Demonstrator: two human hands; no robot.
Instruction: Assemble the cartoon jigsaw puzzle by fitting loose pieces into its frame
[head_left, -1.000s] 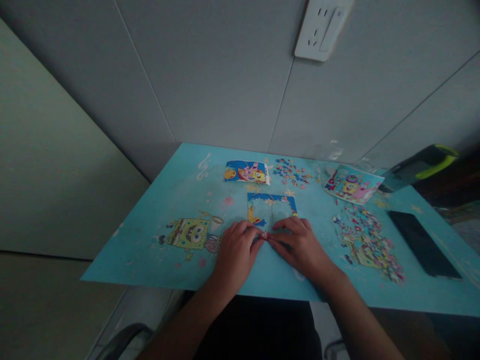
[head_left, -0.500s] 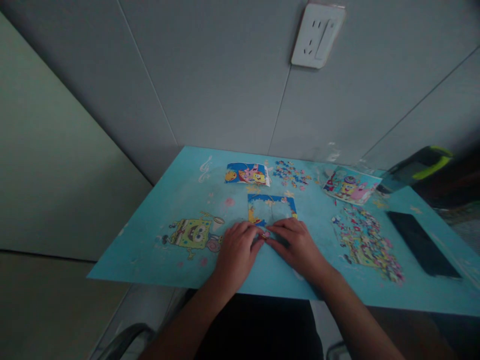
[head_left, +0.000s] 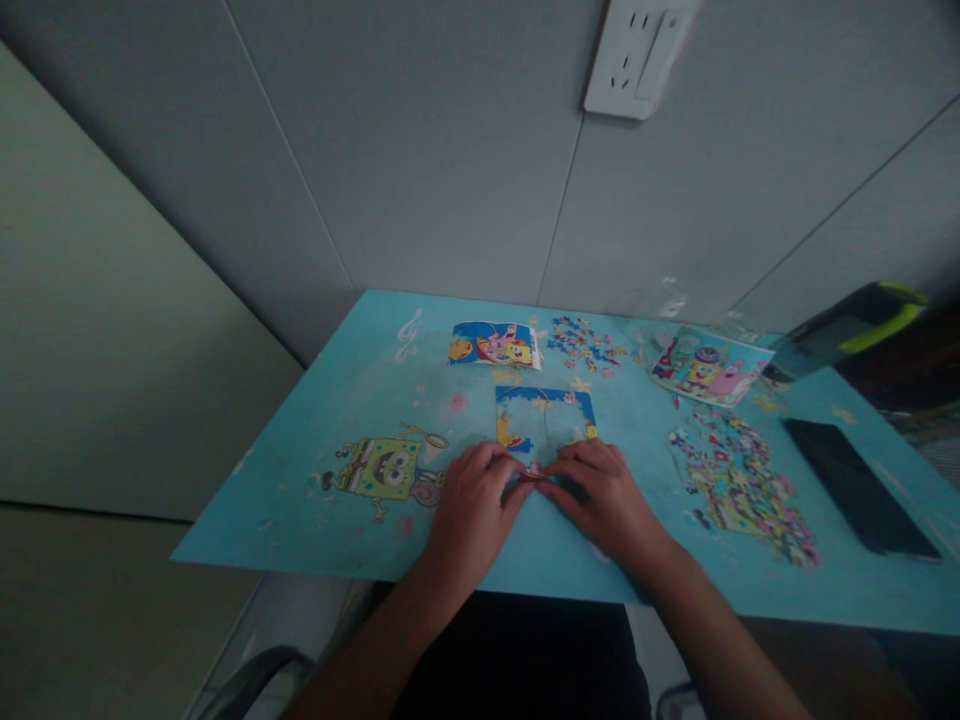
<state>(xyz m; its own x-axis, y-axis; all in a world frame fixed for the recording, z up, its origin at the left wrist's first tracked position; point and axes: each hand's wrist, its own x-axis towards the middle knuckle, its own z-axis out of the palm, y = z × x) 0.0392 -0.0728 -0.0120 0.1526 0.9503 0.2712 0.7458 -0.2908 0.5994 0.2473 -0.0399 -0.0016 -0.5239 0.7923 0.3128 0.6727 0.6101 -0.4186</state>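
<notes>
My left hand (head_left: 480, 487) and my right hand (head_left: 597, 487) meet near the table's front edge, thumbs and fingers pinched together. Between their fingertips are small pink and red jigsaw puzzle pieces (head_left: 533, 475), gripped from both sides and partly covered by the fingers. Just beyond the hands lies a partly joined puzzle frame (head_left: 544, 396), blue along its top, with the table showing through its middle. Its lower right part is hidden behind my right hand. A blue picture card (head_left: 493, 345) with cartoon figures lies behind the frame.
Loose puzzle pieces (head_left: 583, 343) lie at the back; a larger pile (head_left: 750, 485) spreads at the right. Near it are a second picture card (head_left: 709, 368), a dark flat phone-like object (head_left: 859, 488) and a dark container with a lime-green edge (head_left: 847, 325). A wall socket (head_left: 637, 60) is above.
My hands stay nearly in place, fingertips slightly further apart, with more of the red and pink pieces showing between them. The camera view has shifted slightly.
</notes>
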